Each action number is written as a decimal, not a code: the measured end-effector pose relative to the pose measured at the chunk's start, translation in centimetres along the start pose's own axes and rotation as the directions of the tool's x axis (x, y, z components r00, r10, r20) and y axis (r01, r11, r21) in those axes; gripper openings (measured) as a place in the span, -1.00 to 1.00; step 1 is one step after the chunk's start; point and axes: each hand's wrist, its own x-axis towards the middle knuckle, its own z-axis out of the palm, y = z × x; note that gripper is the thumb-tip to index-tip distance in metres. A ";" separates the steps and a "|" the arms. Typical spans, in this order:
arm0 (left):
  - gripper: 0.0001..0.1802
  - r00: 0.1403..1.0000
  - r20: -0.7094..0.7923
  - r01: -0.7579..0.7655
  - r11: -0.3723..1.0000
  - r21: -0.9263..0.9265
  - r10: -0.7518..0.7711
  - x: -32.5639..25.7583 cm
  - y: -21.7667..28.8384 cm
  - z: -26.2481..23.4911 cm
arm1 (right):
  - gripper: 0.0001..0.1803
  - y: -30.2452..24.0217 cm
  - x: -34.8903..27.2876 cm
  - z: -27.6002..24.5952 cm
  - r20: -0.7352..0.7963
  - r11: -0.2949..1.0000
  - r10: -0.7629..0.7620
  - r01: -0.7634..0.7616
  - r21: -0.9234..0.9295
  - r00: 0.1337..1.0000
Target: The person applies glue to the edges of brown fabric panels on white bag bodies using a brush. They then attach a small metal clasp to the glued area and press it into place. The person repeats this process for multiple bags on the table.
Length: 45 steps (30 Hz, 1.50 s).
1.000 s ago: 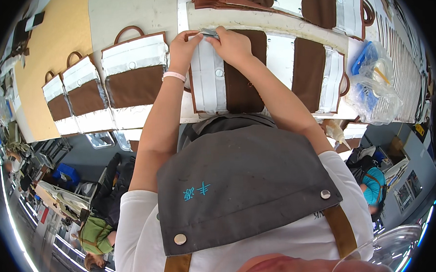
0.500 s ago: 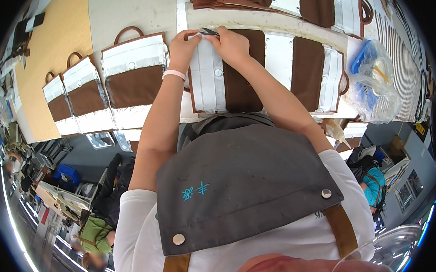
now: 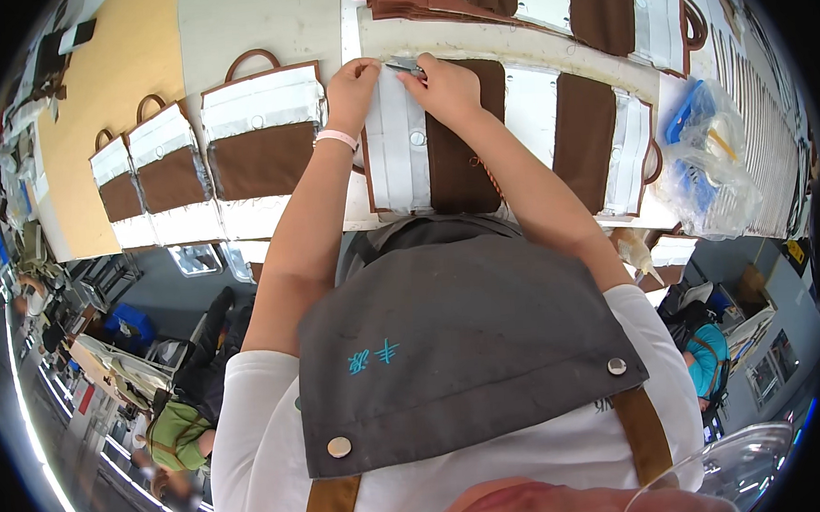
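Clock face centred on the bag panel before the wearer; 12 pointing away from the body.

Right grip [image 3: 447,88]: grasping small dark metal snips [image 3: 405,67], tip pointing toward 9. Left grip [image 3: 352,94]: thumb and fingertips meeting at the panel's 10 o'clock corner; cannot tell whether thread or edge is caught between them. The snips are sitting just beside these fingertips.

Bag panel [image 3: 461,167]: lying flat on the bench [image 3: 262,20] beneath the right forearm, brown and white sections alternating, one round snap [image 3: 417,139] showing on the white band at its 9 o'clock end. A brown handle [image 3: 653,161] is projecting at 3.

Farther out at 9: three similar panels [image 3: 264,162] are lying in a row, handles pointing toward 12. At 11, a stack of reddish-brown pieces [image 3: 417,7] is resting; at 1, another brown-and-white panel [image 3: 601,14] is lying. At 3 to 4, clear plastic bags [image 3: 719,201] are lying against a blue container [image 3: 683,111].

At 6 the wearer's grey apron [image 3: 468,336] is filling the view.
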 end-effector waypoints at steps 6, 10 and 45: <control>-0.74 1.000 0.000 -0.003 1.000 0.005 0.003 -0.2 -0.1 0.0 | -0.60 -0.1 0.4 0.2 0.038 0.998 -0.028 0.030 -0.056 0.999; -0.73 0.999 -0.025 -0.024 0.998 0.059 0.026 -0.4 0.1 0.0 | -0.59 -0.1 0.5 0.3 0.055 0.995 -0.034 0.039 -0.097 0.998; -0.73 0.989 0.118 0.102 0.981 -0.163 -0.084 -0.2 0.2 -0.3 | -0.57 0.1 0.5 0.3 0.049 0.993 -0.043 0.048 -0.104 0.998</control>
